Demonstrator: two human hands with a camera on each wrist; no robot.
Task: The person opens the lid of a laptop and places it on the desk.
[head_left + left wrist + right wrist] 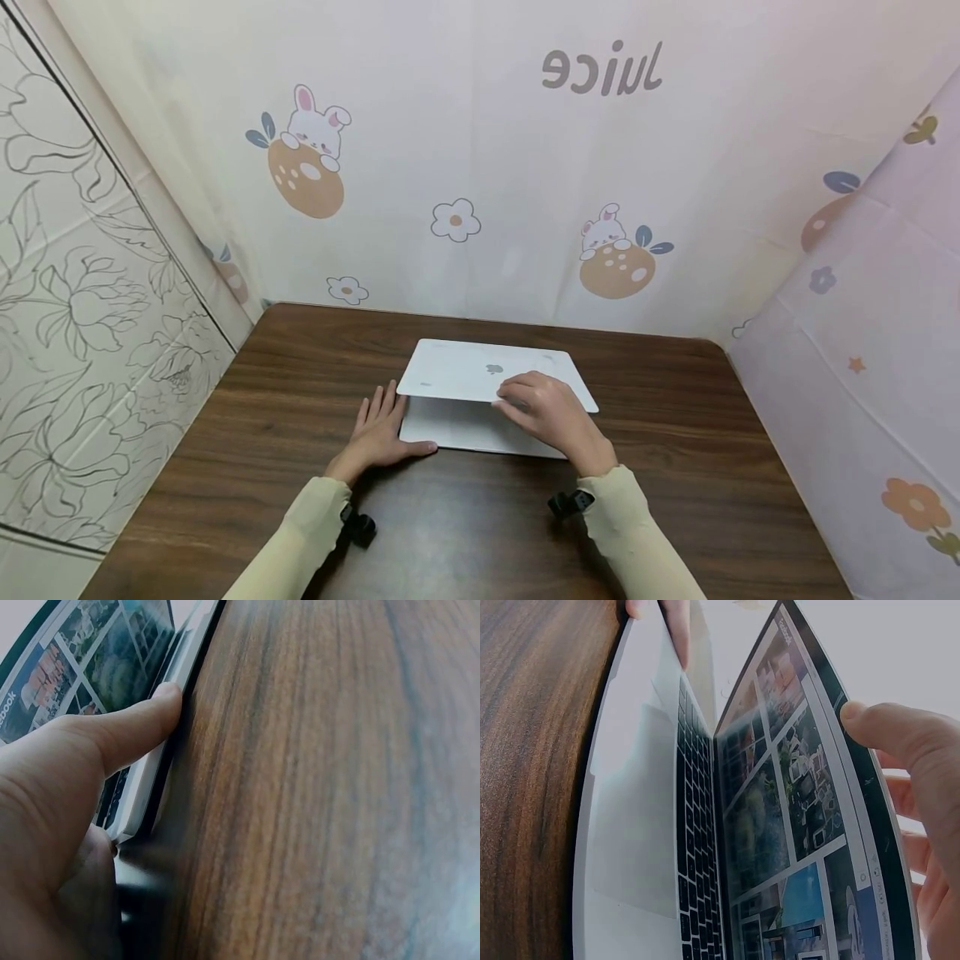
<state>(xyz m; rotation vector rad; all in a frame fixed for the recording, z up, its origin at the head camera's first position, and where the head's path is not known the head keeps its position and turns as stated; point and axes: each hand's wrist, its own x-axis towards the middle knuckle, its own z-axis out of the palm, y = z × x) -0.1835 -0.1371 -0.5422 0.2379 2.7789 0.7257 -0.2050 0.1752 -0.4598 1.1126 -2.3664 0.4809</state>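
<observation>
Gripping laptop (450,367) w/ R hand (553,415)

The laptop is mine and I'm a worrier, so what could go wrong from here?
The left hand has its thumb at the front edge of the base, so a dropped lid might pinch it. The right hand has its thumb on the dark border of the screen, so it could smudge or strain the display.

Front gap between laptop lid (450,368) and base (465,429) passable; left grip (380,436) blocks left corner, right grip (553,410) lid edge.
</observation>
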